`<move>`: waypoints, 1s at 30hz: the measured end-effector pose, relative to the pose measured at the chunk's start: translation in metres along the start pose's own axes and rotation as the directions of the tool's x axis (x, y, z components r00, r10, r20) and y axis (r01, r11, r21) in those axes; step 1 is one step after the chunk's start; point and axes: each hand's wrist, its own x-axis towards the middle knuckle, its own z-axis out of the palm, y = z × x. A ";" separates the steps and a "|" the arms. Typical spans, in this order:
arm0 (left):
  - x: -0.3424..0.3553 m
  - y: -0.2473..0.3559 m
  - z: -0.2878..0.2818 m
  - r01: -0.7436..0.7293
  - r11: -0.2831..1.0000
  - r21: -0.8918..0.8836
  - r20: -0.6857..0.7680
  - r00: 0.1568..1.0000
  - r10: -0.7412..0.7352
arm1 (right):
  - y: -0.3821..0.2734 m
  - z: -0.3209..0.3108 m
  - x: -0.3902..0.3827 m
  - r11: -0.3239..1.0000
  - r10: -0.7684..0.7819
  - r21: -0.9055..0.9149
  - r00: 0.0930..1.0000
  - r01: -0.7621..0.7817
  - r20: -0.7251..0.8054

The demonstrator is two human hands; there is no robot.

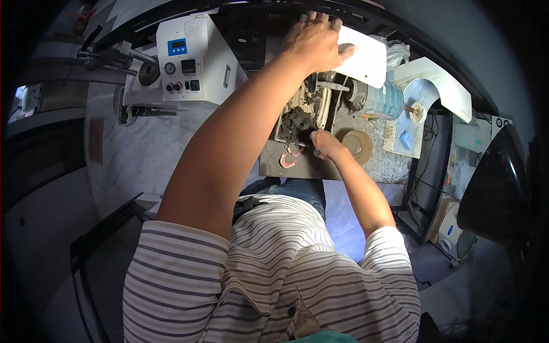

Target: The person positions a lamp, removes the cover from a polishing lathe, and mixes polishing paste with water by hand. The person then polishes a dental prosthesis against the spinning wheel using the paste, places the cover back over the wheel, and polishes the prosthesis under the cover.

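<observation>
Head view | white control box (191, 60) with dials far left on the speckled bench (389, 163); clear water bottle (384, 100) and tan bowl (357, 144) beside the tray of grey paste (297, 121); pink denture piece (289, 158) just below it | left hand (313, 43) stretched forward, fingers spread flat on a white lid (366, 57); right hand (325, 143) closed on something at the paste's edge; what it grips cannot be told
</observation>
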 end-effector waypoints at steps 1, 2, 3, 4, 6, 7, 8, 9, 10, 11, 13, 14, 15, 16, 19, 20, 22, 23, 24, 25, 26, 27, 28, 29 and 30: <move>0.001 -0.001 0.003 0.000 1.000 0.000 -0.002 1.000 0.000 | 0.005 0.002 0.001 0.997 -0.069 -0.028 0.996 0.068 -0.063; 0.002 -0.002 0.006 -0.012 1.000 -0.001 -0.016 1.000 0.012 | 0.007 0.003 0.002 0.997 -0.070 -0.029 0.996 0.068 -0.062; 0.003 -0.003 0.009 -0.024 1.000 -0.003 -0.030 0.999 0.024 | 0.009 0.004 0.004 0.997 -0.079 -0.025 0.995 0.078 -0.056; 0.004 -0.004 0.012 -0.023 1.000 -0.003 -0.031 0.999 0.023 | 0.011 0.005 0.005 0.996 -0.089 -0.021 0.995 0.088 -0.049; 0.006 -0.004 0.014 -0.042 0.999 -0.013 -0.030 0.999 0.042 | 0.010 0.004 0.006 0.998 -0.067 -0.017 0.997 0.066 -0.046; 0.006 -0.005 0.015 -0.042 0.999 -0.013 -0.030 0.999 0.041 | 0.009 0.004 0.006 0.999 -0.043 -0.011 0.998 0.043 -0.044; 0.004 -0.005 0.013 -0.040 0.999 -0.028 -0.021 0.999 0.039 | 0.008 0.000 0.005 0.999 -0.045 -0.011 0.998 0.045 -0.043; 0.004 -0.005 0.009 -0.038 0.998 -0.044 -0.012 0.999 0.037 | 0.007 -0.005 0.003 0.998 -0.042 0.041 0.998 0.044 -0.049; 0.003 -0.004 0.008 -0.038 0.998 -0.043 -0.011 0.999 0.037 | 0.007 -0.008 0.001 0.995 -0.038 0.093 0.998 0.043 -0.055; 0.004 -0.003 0.006 -0.041 0.999 -0.036 -0.013 0.999 0.040 | 0.011 -0.011 0.002 0.995 -0.036 0.094 0.998 0.042 -0.056; 0.001 -0.005 0.000 -0.032 0.999 -0.019 -0.011 0.999 0.032 | -0.002 -0.039 -0.003 0.953 0.013 0.302 1.000 -0.014 0.006; 0.001 -0.004 -0.005 -0.025 0.999 -0.031 0.021 0.999 0.025 | -0.019 -0.065 -0.016 0.951 -0.005 0.309 1.000 0.003 0.008; 0.001 -0.002 -0.009 -0.016 0.999 -0.041 0.054 0.998 0.019 | -0.014 -0.058 -0.012 0.950 -0.004 0.312 1.000 0.001 0.007; 0.001 -0.001 -0.007 -0.019 0.999 -0.041 0.056 0.998 0.021 | -0.005 -0.047 -0.005 0.933 0.021 0.356 0.982 0.048 -0.188; -0.002 -0.005 -0.002 -0.018 0.999 0.033 -0.015 1.000 0.019 | -0.019 -0.065 -0.009 0.836 0.059 0.543 0.972 0.077 -0.229; -0.001 -0.004 -0.002 -0.023 0.999 0.023 -0.025 0.999 0.024 | -0.016 -0.061 -0.006 0.850 0.088 0.521 0.953 0.080 -0.290; 0.000 -0.001 -0.002 -0.032 0.999 0.013 -0.033 0.999 0.033 | -0.014 -0.050 -0.003 0.861 0.119 0.502 0.929 0.080 -0.352; 0.001 0.000 -0.005 -0.016 1.000 0.020 0.012 1.000 0.016 | -0.018 -0.045 -0.003 0.875 0.148 0.478 0.898 0.078 -0.415; 0.002 0.002 -0.007 -0.001 1.000 0.026 0.056 0.998 -0.001 | -0.023 -0.039 -0.004 0.888 0.175 0.454 0.861 0.071 -0.478; 0.001 0.002 -0.006 -0.004 1.000 0.026 0.060 0.998 0.002 | -0.029 -0.032 -0.006 0.886 0.178 0.458 0.860 0.071 -0.478; 0.000 0.000 -0.006 0.005 1.000 0.010 0.035 0.999 -0.005 | -0.038 -0.025 -0.008 0.914 0.128 0.399 0.879 0.075 -0.459; 0.000 0.001 -0.006 0.007 1.000 -0.012 0.012 1.000 -0.006 | -0.041 -0.016 -0.012 0.937 0.088 0.342 0.895 0.074 -0.437; 0.001 0.003 -0.005 0.013 1.000 0.017 0.010 1.000 -0.013 | -0.036 0.007 -0.008 0.986 0.029 0.156 0.869 0.055 -0.494; 0.001 0.012 -0.023 0.003 1.000 0.010 0.017 1.000 -0.003 | -0.035 0.016 -0.011 0.989 0.014 0.130 0.836 0.069 -0.548; 0.002 0.025 -0.058 0.066 0.997 -0.036 0.237 0.970 -0.056 | -0.040 0.015 -0.020 0.973 0.065 0.218 0.806 0.081 -0.588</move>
